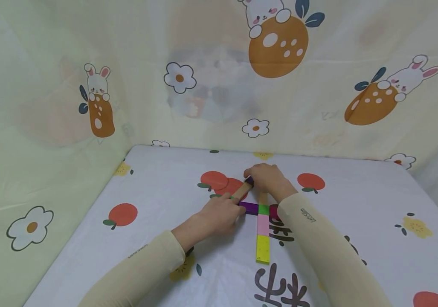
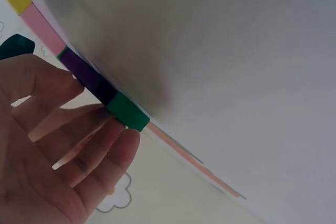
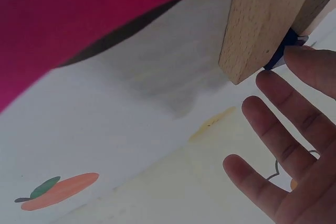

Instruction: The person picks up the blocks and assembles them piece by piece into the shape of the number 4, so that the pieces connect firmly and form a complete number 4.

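Toy blocks form a cross on the cloth: a yellow block (image 1: pixel 262 249), a pink block (image 1: pixel 263 225) and a bright green block (image 1: pixel 263 209) run in line, with a purple block (image 1: pixel 249 208) at the left and a magenta block (image 1: pixel 274 212) at the right. My left hand (image 1: pixel 220 213) lies at the purple block's outer end, fingertips against a green block (image 2: pixel 128 112), thumb near the purple. Farther back, my right hand (image 1: pixel 268 179) pinches a dark purple block (image 3: pixel 281 51) at a wooden piece's (image 1: pixel 242 190) tip, other fingers spread. The wooden piece's lower end is hidden behind my left hand.
The blocks lie on a white tablecloth (image 1: pixel 157 187) with printed fruit, flowers and lettering. Behind it rises a cream curtain (image 1: pixel 211 34) printed with rabbits. In the left wrist view, a dark green piece (image 2: pixel 17 45) shows beyond the thumb.
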Tool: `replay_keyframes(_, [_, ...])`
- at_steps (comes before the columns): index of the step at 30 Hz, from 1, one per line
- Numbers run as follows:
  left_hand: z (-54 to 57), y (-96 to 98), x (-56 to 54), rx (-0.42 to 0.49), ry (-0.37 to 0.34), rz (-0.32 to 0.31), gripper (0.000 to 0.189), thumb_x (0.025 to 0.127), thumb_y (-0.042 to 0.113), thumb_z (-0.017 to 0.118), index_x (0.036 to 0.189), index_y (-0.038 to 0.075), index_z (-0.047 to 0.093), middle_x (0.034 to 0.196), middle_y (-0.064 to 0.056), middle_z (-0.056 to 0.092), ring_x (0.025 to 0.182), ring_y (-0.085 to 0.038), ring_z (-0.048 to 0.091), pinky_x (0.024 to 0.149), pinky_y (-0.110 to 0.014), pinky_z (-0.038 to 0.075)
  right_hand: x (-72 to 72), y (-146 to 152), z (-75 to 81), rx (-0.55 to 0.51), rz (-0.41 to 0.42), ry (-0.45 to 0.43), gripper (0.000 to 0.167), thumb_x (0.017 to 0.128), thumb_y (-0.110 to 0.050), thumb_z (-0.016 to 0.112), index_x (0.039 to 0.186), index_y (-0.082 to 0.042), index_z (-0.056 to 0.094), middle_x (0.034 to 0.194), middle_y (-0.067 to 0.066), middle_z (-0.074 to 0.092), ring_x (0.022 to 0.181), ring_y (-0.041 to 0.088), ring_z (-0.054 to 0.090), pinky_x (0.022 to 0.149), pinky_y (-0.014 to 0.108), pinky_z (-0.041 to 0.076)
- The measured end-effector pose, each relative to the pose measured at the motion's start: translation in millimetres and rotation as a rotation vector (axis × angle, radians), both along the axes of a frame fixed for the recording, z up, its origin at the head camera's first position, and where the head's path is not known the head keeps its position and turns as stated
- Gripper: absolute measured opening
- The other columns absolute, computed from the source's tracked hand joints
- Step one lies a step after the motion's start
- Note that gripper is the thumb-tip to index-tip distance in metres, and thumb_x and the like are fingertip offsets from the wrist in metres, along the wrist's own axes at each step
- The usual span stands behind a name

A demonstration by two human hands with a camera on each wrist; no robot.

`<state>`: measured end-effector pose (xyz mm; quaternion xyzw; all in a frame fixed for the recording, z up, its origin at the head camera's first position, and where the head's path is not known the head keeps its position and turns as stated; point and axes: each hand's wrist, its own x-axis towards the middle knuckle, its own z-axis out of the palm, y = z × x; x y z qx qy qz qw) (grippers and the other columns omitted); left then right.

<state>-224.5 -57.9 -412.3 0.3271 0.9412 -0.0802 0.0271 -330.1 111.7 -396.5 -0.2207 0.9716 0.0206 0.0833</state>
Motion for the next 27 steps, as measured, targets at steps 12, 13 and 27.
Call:
replay_keyframes(12, [-4.4, -6.4, -10.9, 0.148, -0.045, 0.03, 0.029, 0.096, 0.025, 0.069, 0.124, 0.024, 0.075, 0.118, 0.0, 0.07, 0.087, -0.015, 0.053, 0.063, -0.025, 0.047, 14.6, 6, 9.7, 0.002, 0.008, 0.032, 0.04, 0.101, -0.02, 0.066, 0.14, -0.015, 0.064, 0.127, 0.014, 0.067, 0.119, 0.037, 0.063, 0.1, 0.063, 0.051])
replay_keyframes(13, [-4.2, -7.1, -11.5, 0.157, -0.039, 0.028, 0.03, 0.096, 0.024, 0.069, 0.125, 0.024, 0.075, 0.117, 0.0, 0.07, 0.086, -0.015, 0.053, 0.064, -0.025, 0.047, 16.8, 7, 10.2, 0.002, 0.008, 0.042, 0.04, 0.1, -0.021, 0.067, 0.14, -0.014, 0.064, 0.127, 0.014, 0.068, 0.118, 0.037, 0.063, 0.099, 0.063, 0.051])
replay_keyframes(27, [-4.9, -19.4, -17.8, 0.21, 0.057, 0.067, 0.067, 0.098, 0.031, 0.064, 0.16, 0.025, 0.039, 0.142, -0.005, 0.06, 0.129, -0.026, 0.055, 0.11, -0.044, 0.047, 48.8, 29, 9.9, 0.006, -0.001, 0.129, 0.054, 0.102, -0.036, 0.061, 0.149, -0.011, 0.055, 0.146, 0.017, 0.059, 0.136, 0.042, 0.052, 0.107, 0.068, 0.044])
